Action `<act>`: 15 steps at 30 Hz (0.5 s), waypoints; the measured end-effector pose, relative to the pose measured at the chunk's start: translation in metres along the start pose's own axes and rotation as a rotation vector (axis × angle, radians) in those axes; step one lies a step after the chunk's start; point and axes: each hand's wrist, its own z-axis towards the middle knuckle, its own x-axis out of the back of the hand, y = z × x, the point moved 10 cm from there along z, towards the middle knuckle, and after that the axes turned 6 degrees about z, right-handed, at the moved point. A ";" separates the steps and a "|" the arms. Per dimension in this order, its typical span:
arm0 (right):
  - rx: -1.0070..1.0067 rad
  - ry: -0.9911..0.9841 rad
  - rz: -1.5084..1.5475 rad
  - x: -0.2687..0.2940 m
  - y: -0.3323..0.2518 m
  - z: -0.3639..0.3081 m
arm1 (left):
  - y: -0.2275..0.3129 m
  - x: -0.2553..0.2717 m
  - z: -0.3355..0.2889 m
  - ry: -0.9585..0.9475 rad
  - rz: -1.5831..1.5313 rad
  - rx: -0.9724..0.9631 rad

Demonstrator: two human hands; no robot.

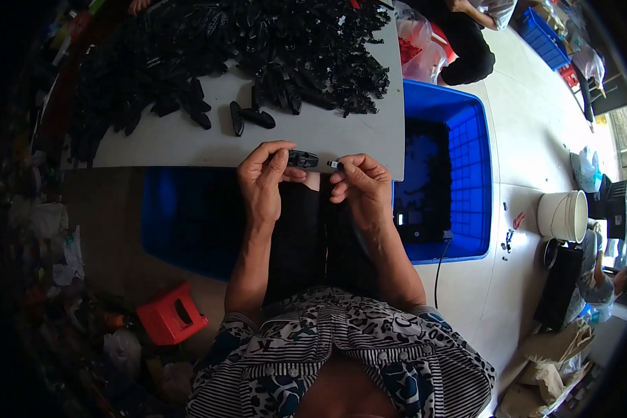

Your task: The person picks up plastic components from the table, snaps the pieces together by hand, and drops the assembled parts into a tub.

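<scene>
Behind left fingers (274, 148), casing (304, 159) partly hidden

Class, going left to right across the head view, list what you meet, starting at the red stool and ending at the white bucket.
Red stool, left hand, elongated black part, right hand, right-hand blue bin, white bucket.

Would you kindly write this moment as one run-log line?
left hand: holds black part | right hand: pinches smaller part | state: held apart | table: black pile on far side
</scene>
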 end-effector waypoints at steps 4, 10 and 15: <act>0.073 0.015 -0.044 0.005 -0.005 -0.002 | -0.005 -0.001 -0.002 -0.039 -0.025 0.027; 0.269 0.021 -0.186 0.005 -0.016 -0.006 | -0.004 -0.006 -0.005 -0.080 -0.028 0.075; 0.337 -0.023 -0.222 -0.017 -0.019 -0.007 | -0.008 -0.013 -0.010 -0.119 -0.029 0.122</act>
